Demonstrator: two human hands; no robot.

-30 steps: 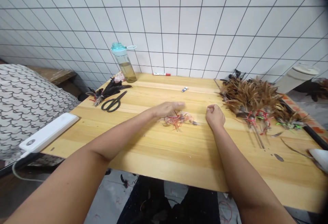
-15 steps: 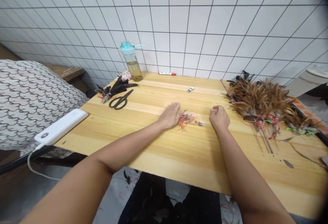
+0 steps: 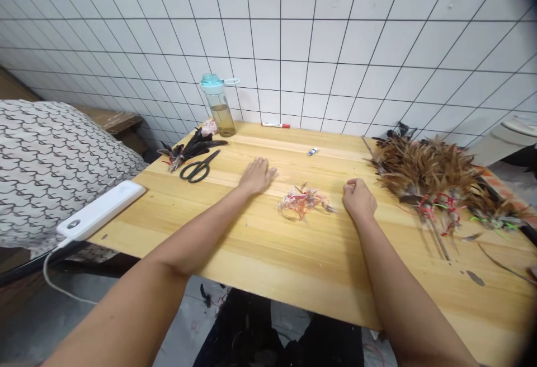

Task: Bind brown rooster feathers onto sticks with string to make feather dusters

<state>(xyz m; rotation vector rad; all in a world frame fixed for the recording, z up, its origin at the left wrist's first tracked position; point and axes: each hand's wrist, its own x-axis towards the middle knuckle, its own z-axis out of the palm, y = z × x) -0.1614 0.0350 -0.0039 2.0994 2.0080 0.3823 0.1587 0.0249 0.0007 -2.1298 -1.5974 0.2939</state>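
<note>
My left hand (image 3: pixel 255 177) lies palm down on the wooden table (image 3: pixel 268 260), fingers stretched out and thumb apart, with nothing in it. To its right is a small loose heap of red and pale thread scraps (image 3: pixel 302 201) mixed with feather bits, which the hand does not touch. On the other side of the heap my right hand (image 3: pixel 359 198) rests on the table, closed in a fist. Its curled fingers hide whatever may be inside. Black-handled scissors (image 3: pixel 196 171) lie to the left, beside a bunch of black feathers (image 3: pixel 188 149).
Bundles of brown feathers (image 3: pixel 432 171) tied with red and green strands cover the right side. A bottle (image 3: pixel 222 112), a red-capped marker (image 3: pixel 275 125) and a small blue-and-white item (image 3: pixel 312 151) are at the back. A white power strip (image 3: pixel 100 209) sits at the left edge.
My left hand has moved left, away from the scraps, and more of the heap shows and looks more spread out. The right fist stays in place. The view has tilted slightly.
</note>
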